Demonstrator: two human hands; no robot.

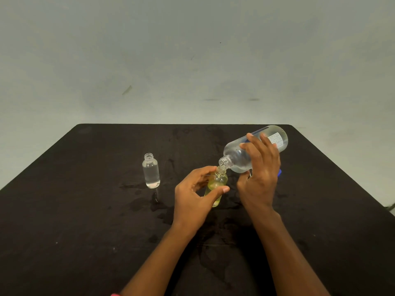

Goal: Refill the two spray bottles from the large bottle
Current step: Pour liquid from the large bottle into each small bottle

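My right hand [259,171] grips the large clear bottle [239,154], tipped with its open neck down and to the left. That neck touches the open mouth of a small yellowish bottle [215,183], which my left hand [192,199] holds with thumb and fingers around its body. This small bottle stands on the black table [85,210] and holds pale yellow-tinted liquid. A second small clear bottle [151,170] stands upright and uncapped to the left, mostly full of clear liquid, apart from both hands.
Wet patches darken the tablecloth around and in front of the small bottles. A blue object [279,172] peeks out behind my right hand. A pale wall rises behind the table's far edge.
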